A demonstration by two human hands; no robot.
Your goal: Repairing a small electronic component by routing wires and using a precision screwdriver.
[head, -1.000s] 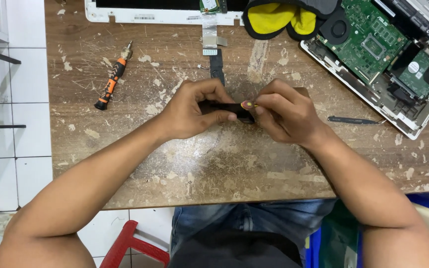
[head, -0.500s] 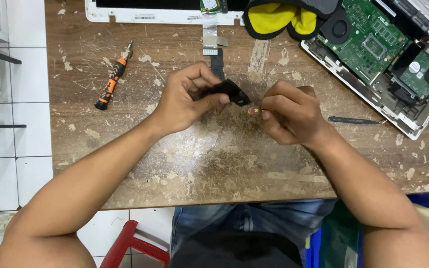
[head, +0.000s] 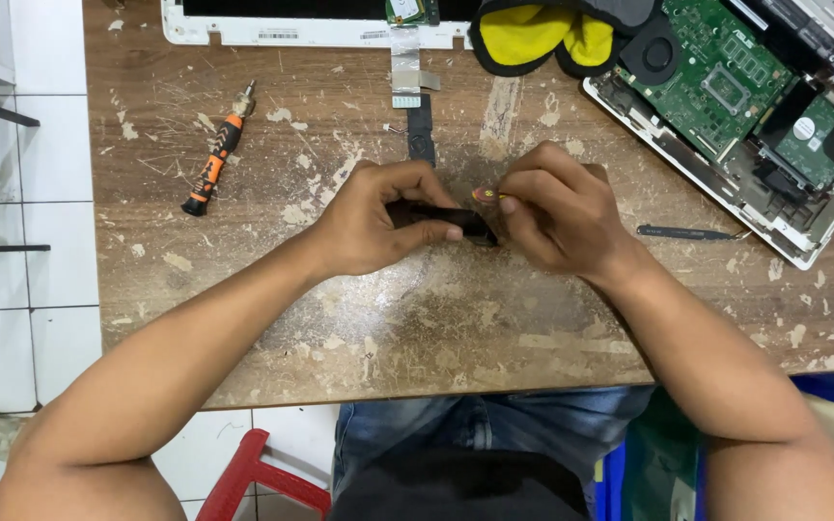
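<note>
My left hand (head: 378,217) grips a small black oblong part (head: 441,217) just above the worn wooden table (head: 436,328). My right hand (head: 557,212) meets it from the right, pinching a small tool with an orange-red handle (head: 485,196) against the part's right end. Most of the tool is hidden by my fingers. A black strip (head: 421,130) lies on the table just behind my hands.
An orange and black screwdriver (head: 216,154) lies at the left. An opened laptop base with a green circuit board (head: 736,82) sits at the back right, a yellow and black cloth (head: 542,34) beside it. A white screen frame (head: 311,29) lies along the back. A thin black tool (head: 687,233) lies right of my hand.
My left hand lifted the black part away to the left, then brought it back down. Both hands are together on it again, slightly farther back on the table.
</note>
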